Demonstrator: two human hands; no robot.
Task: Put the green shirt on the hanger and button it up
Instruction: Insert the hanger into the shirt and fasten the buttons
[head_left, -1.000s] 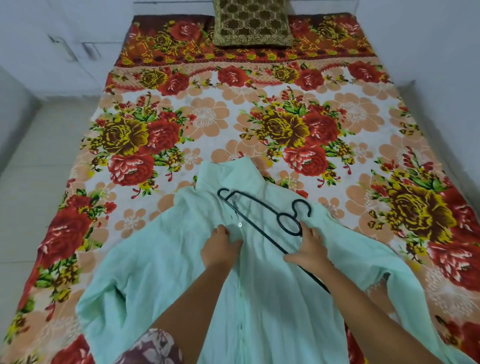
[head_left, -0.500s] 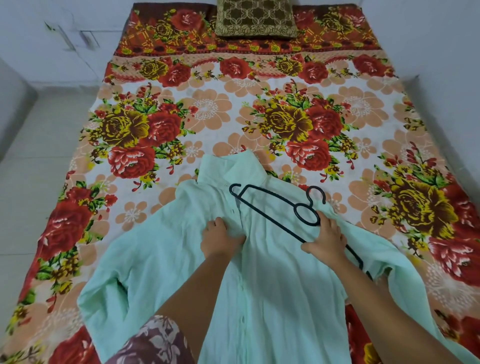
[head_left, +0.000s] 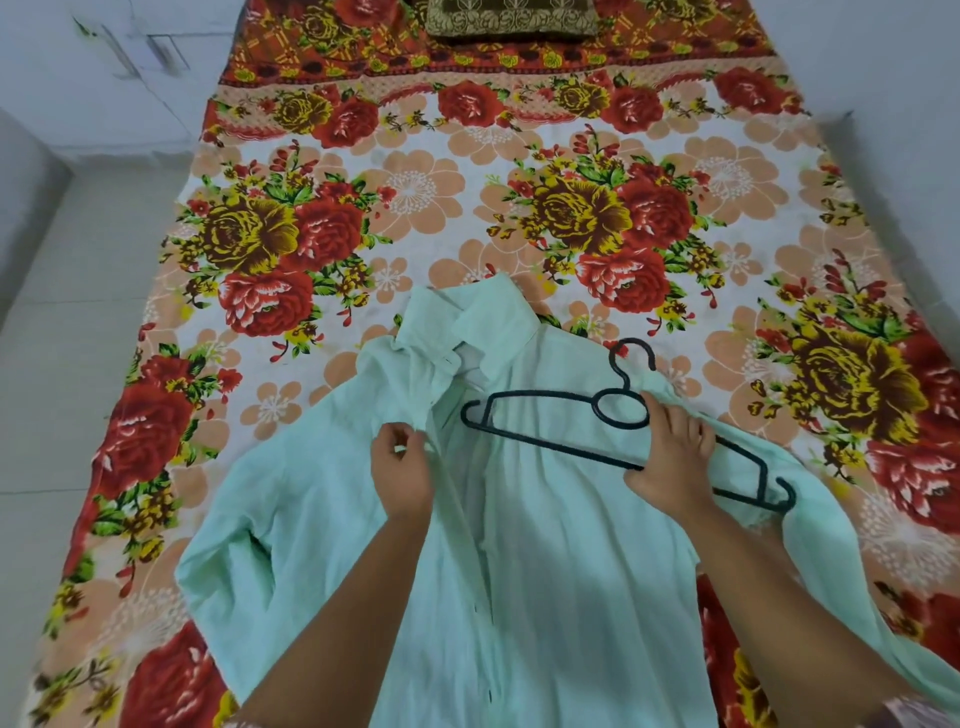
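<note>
The green shirt (head_left: 545, 571): left hand (head_left: 402, 470) pinched its front edge; right hand (head_left: 670, 457) gripped the hanger (head_left: 556, 444), which probably needed sliding under that edge.

head view, looking forward and down, close over bed (head_left: 130, 322)

No writing, label, brand, number or sign can be read anywhere here. The green shirt (head_left: 545, 545) is plain cloth with no visible tag or print, the hanger (head_left: 550, 445) is bare black with no marking that can be made out, and the bedsheet (head_left: 415, 192) and the cushion (head_left: 511, 21) carry only flower and lattice patterns.
</note>
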